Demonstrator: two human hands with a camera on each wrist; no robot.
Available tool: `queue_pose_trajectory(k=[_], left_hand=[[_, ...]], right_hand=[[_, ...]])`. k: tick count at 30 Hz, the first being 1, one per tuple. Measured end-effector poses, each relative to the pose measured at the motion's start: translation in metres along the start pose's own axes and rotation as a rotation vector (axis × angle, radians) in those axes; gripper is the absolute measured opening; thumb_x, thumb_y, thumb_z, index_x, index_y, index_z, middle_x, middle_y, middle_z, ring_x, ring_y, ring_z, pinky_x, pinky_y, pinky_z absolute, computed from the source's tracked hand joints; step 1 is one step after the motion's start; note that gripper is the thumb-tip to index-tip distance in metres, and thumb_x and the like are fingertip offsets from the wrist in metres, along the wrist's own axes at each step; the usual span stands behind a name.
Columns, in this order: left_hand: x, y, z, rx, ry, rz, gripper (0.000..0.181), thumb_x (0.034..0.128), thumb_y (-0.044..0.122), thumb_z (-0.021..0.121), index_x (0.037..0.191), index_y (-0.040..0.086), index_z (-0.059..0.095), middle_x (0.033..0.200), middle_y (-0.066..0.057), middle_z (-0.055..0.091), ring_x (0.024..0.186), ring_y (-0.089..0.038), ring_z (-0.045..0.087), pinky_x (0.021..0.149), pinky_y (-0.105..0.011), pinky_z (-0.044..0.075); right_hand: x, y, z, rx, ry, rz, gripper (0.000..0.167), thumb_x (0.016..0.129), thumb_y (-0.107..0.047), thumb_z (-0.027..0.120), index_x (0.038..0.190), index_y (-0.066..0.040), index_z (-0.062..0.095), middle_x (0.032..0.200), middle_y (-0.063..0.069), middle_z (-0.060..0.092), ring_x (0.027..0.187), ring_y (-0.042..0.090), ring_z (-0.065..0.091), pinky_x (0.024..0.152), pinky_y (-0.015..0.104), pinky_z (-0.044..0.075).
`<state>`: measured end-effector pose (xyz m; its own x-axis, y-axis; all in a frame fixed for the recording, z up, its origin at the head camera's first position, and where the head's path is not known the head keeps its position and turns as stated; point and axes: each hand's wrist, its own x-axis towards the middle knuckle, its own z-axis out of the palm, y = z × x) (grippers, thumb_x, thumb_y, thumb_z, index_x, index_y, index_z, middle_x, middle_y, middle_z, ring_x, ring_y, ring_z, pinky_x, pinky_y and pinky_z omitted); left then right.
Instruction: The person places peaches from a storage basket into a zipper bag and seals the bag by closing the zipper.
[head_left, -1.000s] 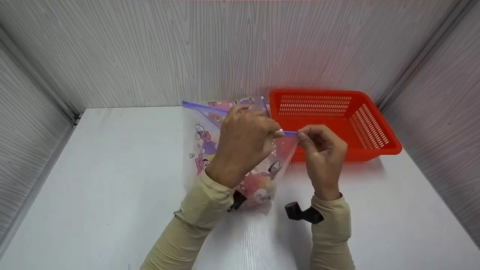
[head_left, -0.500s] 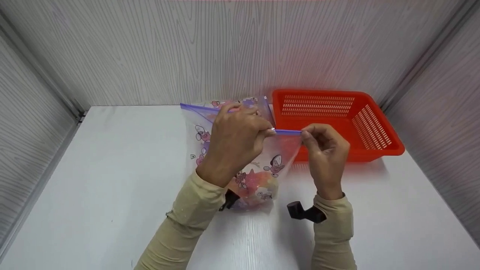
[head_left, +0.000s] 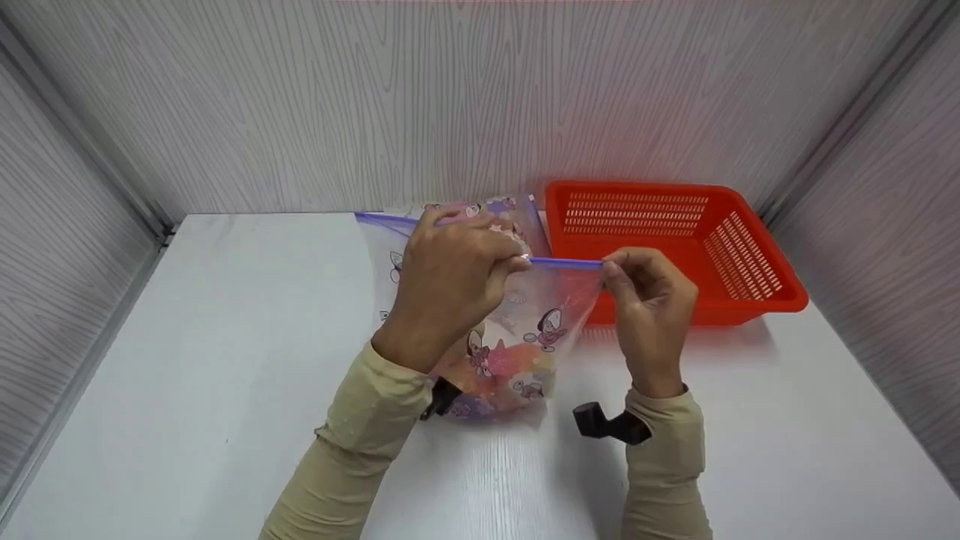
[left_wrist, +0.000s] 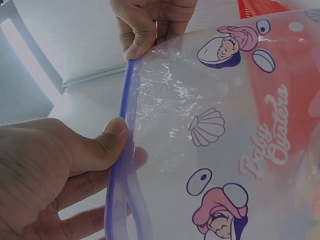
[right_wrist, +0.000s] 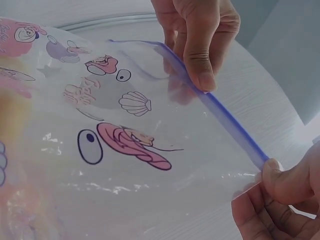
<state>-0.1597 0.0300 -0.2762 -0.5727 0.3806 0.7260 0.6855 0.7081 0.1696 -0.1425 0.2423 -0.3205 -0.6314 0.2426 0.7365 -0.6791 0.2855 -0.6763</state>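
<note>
A clear zip bag [head_left: 517, 322] printed with pink cartoon oysters hangs from both hands, its purple zip strip [head_left: 566, 263] stretched between them. My left hand [head_left: 454, 277] pinches the strip between thumb and fingers, partway along it. At the bag's right top corner my right hand [head_left: 652, 307] pinches the strip's end. In the left wrist view, the two zip edges [left_wrist: 131, 200] are apart below the left thumb and joined above it. Colourful contents or print show low in the bag; which of the two I cannot tell.
A red plastic basket [head_left: 750, 306] with slotted walls stands right of the bag, near the back wall [head_left: 375, 105]. Behind the bag lies another printed piece of plastic [head_left: 529, 214], partly hidden by the left hand. White table [head_left: 225, 360] surrounds them.
My left hand has slid leftward along the zip strip, so a longer joined stretch shows between the hands. The right hand keeps its pinch on the corner, nearly still.
</note>
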Motion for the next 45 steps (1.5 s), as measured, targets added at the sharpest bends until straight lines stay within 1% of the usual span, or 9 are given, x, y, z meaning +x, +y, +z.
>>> queue_pose_trajectory(k=[3, 8, 14, 16, 21, 29, 34, 38, 45], left_hand=[[-0.003, -0.003, -0.002, 0.007, 0.007, -0.006, 0.01, 0.0898, 0.024, 0.078, 0.089, 0.015, 0.083, 0.092, -0.001, 0.078, 0.093, -0.02, 0.072, 0.104, -0.051, 0.048], [-0.007, -0.009, -0.006, 0.011, 0.008, -0.031, 0.012, 0.0893, 0.024, 0.079, 0.091, 0.014, 0.083, 0.086, -0.004, 0.077, 0.092, -0.024, 0.073, 0.105, -0.054, 0.047], [-0.011, -0.016, -0.012, -0.003, 0.018, -0.051, 0.009, 0.0885, 0.021, 0.08, 0.084, 0.012, 0.081, 0.076, -0.005, 0.075, 0.109, -0.027, 0.07, 0.106, -0.054, 0.046], [-0.013, -0.019, -0.014, -0.004, 0.028, -0.054, 0.01, 0.0886, 0.02, 0.08, 0.083, 0.012, 0.081, 0.076, -0.006, 0.075, 0.11, -0.028, 0.07, 0.106, -0.055, 0.046], [-0.02, -0.028, -0.021, 0.001, 0.051, -0.069, 0.011, 0.0887, 0.022, 0.08, 0.086, 0.011, 0.081, 0.081, -0.007, 0.076, 0.108, -0.03, 0.071, 0.106, -0.058, 0.045], [-0.029, -0.041, -0.033, 0.0, 0.042, -0.12, 0.01, 0.0888, 0.019, 0.08, 0.092, 0.01, 0.082, 0.088, -0.008, 0.077, 0.111, -0.031, 0.069, 0.109, -0.056, 0.042], [-0.035, -0.048, -0.04, -0.001, 0.038, -0.146, 0.01, 0.0885, 0.017, 0.08, 0.094, 0.01, 0.082, 0.088, -0.008, 0.077, 0.113, -0.033, 0.068, 0.11, -0.057, 0.04], [-0.042, -0.054, -0.046, -0.011, 0.033, -0.167, 0.012, 0.0883, 0.017, 0.081, 0.097, 0.009, 0.082, 0.09, -0.009, 0.077, 0.114, -0.034, 0.068, 0.111, -0.058, 0.039], [-0.052, -0.067, -0.056, -0.004, 0.052, -0.198, 0.009, 0.087, 0.014, 0.081, 0.093, 0.007, 0.082, 0.088, -0.01, 0.077, 0.114, -0.034, 0.068, 0.111, -0.059, 0.038]], right_hand=[[0.0, 0.001, -0.001, -0.008, 0.004, 0.004, 0.004, 0.091, 0.012, 0.066, 0.087, 0.012, 0.066, 0.077, 0.006, 0.066, 0.066, 0.016, 0.061, 0.064, 0.024, 0.056], [0.0, 0.002, -0.002, -0.011, 0.012, 0.015, 0.005, 0.092, 0.011, 0.065, 0.088, 0.012, 0.066, 0.078, 0.007, 0.066, 0.068, 0.02, 0.06, 0.066, 0.024, 0.057], [0.0, 0.002, -0.003, 0.005, 0.013, 0.02, 0.006, 0.093, 0.01, 0.065, 0.088, 0.014, 0.064, 0.079, 0.007, 0.067, 0.068, 0.018, 0.061, 0.067, 0.023, 0.057], [0.0, 0.003, -0.004, 0.009, 0.016, 0.02, 0.007, 0.093, 0.009, 0.066, 0.089, 0.015, 0.064, 0.08, 0.008, 0.067, 0.068, 0.017, 0.061, 0.067, 0.024, 0.058], [0.002, 0.002, -0.004, 0.012, 0.029, 0.043, 0.006, 0.092, 0.01, 0.065, 0.088, 0.015, 0.064, 0.08, 0.011, 0.067, 0.069, 0.02, 0.062, 0.068, 0.025, 0.058], [0.004, 0.003, -0.006, 0.039, 0.04, 0.043, 0.004, 0.092, 0.013, 0.064, 0.088, 0.014, 0.065, 0.08, 0.01, 0.067, 0.069, 0.02, 0.062, 0.069, 0.025, 0.059], [0.004, 0.004, -0.007, 0.066, 0.042, 0.053, 0.006, 0.092, 0.014, 0.063, 0.087, 0.013, 0.066, 0.08, 0.009, 0.066, 0.069, 0.019, 0.062, 0.068, 0.025, 0.059], [0.003, 0.005, -0.009, 0.064, 0.047, 0.069, 0.006, 0.093, 0.013, 0.062, 0.087, 0.015, 0.064, 0.08, 0.009, 0.066, 0.069, 0.019, 0.061, 0.068, 0.025, 0.058], [0.004, 0.005, -0.012, 0.085, 0.056, 0.08, 0.008, 0.094, 0.011, 0.062, 0.088, 0.017, 0.063, 0.08, 0.01, 0.065, 0.069, 0.022, 0.059, 0.069, 0.025, 0.057]])
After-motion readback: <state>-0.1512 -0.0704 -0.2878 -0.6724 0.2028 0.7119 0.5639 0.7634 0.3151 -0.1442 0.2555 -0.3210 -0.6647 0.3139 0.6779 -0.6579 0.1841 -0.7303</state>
